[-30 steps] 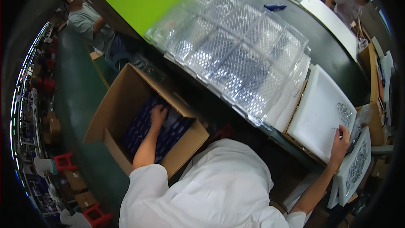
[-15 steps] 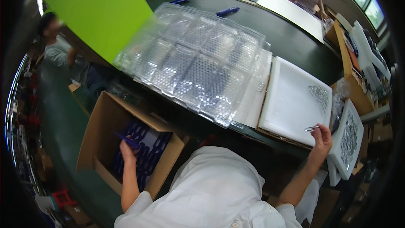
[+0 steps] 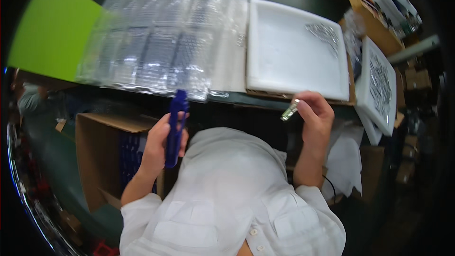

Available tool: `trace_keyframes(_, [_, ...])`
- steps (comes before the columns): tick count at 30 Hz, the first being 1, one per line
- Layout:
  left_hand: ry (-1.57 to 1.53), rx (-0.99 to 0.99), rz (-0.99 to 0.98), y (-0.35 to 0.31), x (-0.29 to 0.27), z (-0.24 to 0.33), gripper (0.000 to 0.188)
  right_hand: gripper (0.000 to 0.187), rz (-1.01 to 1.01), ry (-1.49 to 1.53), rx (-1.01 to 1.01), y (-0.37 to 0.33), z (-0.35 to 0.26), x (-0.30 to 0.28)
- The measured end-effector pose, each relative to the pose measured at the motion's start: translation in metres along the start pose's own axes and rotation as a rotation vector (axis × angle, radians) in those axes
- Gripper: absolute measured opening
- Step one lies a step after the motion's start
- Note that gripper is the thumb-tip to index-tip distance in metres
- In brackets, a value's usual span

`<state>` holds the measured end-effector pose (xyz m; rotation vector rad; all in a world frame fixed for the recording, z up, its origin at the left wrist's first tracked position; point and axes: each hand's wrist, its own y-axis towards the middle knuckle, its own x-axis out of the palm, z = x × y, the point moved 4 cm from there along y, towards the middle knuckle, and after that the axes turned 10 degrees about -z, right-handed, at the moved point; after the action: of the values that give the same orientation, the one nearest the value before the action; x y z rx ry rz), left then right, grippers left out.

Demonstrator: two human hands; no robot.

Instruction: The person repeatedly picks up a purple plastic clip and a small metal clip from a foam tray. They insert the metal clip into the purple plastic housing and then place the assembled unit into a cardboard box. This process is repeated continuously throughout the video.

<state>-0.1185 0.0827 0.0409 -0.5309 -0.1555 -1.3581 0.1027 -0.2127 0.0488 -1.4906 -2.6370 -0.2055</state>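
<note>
My left hand is closed around a long dark-blue plastic handle with an opening along it. It holds the handle upright in front of my body, beside the cardboard box. Several similar blue handles lie in that box. Between the thumb and fingers of my right hand is a small shiny metal piece, its exact kind unclear. That hand is just in front of the white tray, where a small heap of thin metal pieces lies at the far right.
Clear plastic blister trays are stacked on the green table to the left, beside a bright green panel. A second white tray of metal pieces stands tilted at right. Another person's sleeve shows at the far left.
My left hand has come up out of the cardboard box with the blue handle. My right hand has moved inward from the tray's near right corner, still pinching metal. The view has shifted.
</note>
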Motion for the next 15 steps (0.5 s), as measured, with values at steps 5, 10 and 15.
trace_keyframes(5, [0.153,-0.246,-0.372,0.057,0.078,-0.027,0.051,0.015,-0.065,0.054,-0.126,-0.006,-0.016,0.009])
trace_keyframes(10, [0.211,-0.305,-0.475,0.082,0.122,-0.052,0.042,0.013,0.068,-0.288,-0.113,-0.025,-0.024,0.009])
trace_keyframes(15, [0.165,-0.287,-0.479,0.085,0.138,-0.064,0.038,0.019,0.066,-0.677,-0.276,-0.032,-0.021,0.014])
